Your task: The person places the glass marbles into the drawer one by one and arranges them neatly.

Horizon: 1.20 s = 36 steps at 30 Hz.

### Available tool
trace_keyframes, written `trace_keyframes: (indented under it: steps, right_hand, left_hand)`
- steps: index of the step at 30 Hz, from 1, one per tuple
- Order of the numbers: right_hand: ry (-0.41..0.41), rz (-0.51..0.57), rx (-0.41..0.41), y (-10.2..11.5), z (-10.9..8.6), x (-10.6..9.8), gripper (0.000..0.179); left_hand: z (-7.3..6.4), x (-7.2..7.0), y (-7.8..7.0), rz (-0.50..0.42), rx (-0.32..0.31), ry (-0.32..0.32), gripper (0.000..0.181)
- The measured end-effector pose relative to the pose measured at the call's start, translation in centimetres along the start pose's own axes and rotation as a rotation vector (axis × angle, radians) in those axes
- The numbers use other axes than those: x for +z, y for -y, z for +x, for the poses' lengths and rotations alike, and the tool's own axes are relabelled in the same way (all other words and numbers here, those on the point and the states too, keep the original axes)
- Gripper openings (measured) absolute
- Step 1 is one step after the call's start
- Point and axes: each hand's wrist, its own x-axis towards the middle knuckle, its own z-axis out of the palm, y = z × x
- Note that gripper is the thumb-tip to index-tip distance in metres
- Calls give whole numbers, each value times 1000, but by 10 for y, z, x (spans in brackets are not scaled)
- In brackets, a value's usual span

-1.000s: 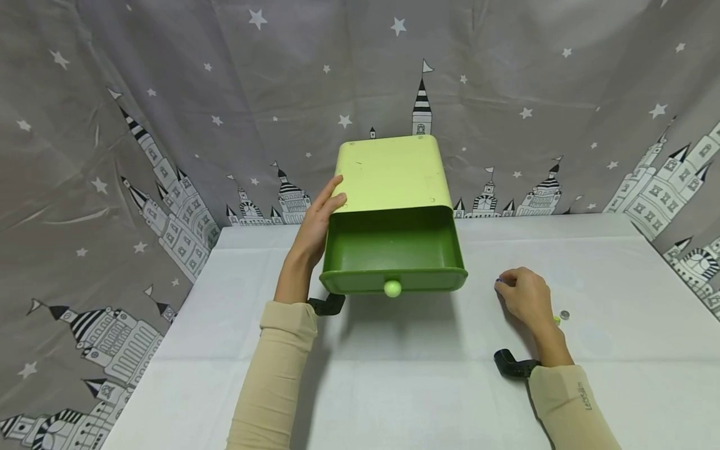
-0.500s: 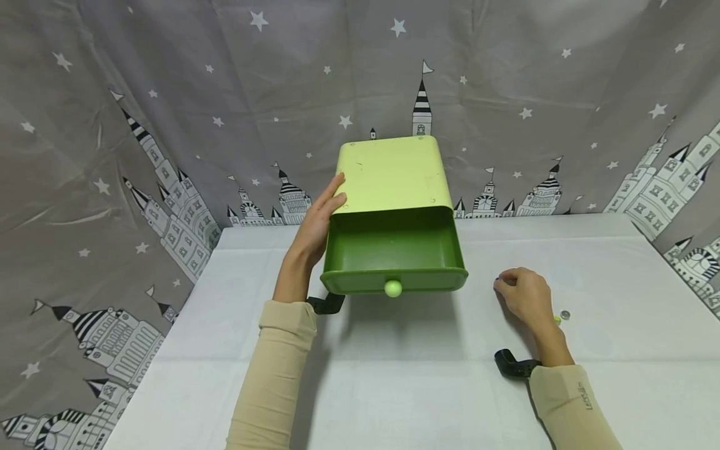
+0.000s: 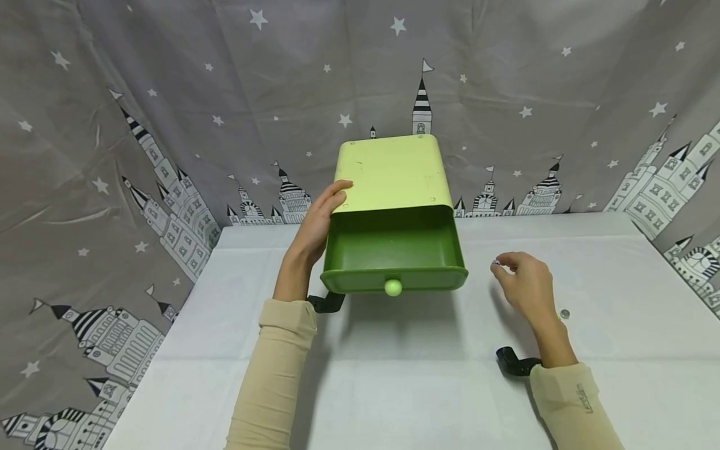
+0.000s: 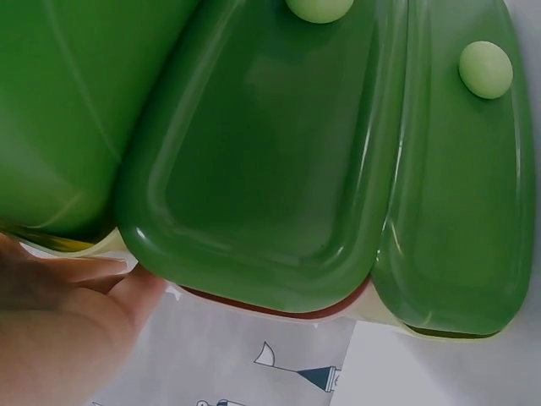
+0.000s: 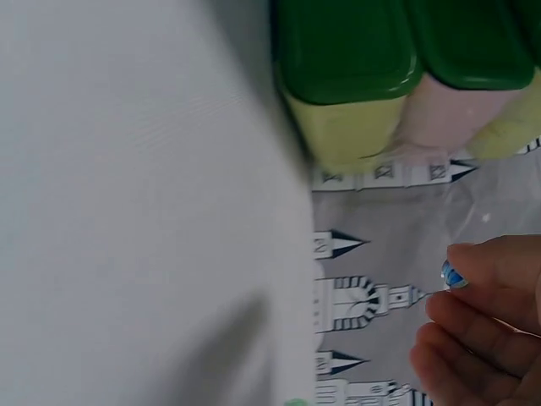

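Observation:
A small drawer cabinet (image 3: 394,172) with a pale yellow-green top stands at the middle of the table. Its dark green top drawer (image 3: 349,282) is pulled out, showing a bare inside and a round light green knob (image 3: 393,287). My left hand (image 3: 312,231) rests against the cabinet's left side, its fingertips lying over the top edge. To the right of the drawer, my right hand (image 3: 527,284) pinches a tiny blue-and-white piece (image 5: 453,275) between thumb and forefinger, raised above the table. Two lower drawers, the middle one (image 4: 262,161) and the bottom one (image 4: 461,211), are pushed in.
A small round grey disc (image 3: 565,314) lies on the white tablecloth (image 3: 405,387) beside my right wrist. Close to it, a yellow-green bit is mostly hidden behind that wrist. A grey curtain (image 3: 506,69) with stars and castles hangs behind and to the sides.
My right hand has risen from the tablecloth with the blue-and-white piece, moving slightly away from me. My left fingertips have shifted a little further onto the cabinet top. The cabinet has not moved.

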Motion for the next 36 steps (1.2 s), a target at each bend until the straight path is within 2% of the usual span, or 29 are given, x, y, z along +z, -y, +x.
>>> trace_keyframes:
  steps: [5,10,22,36]
  right_hand:
    - [-35,12,-51,12,2,-8,18]
    - [-64,19,-87,20,3,-15,16]
    - [-125,50,-132,34,-1,-28,17]
    - [-218,92,-176,49,-4,-41,15]
  left_hand:
    - [0,-1,1,-4,3,-25,44]
    - [0,0,1,-11,6,-25,43]
    - [2,3,1,-23,18,-34,43]
    - [1,2,3,6,31,-45,44]
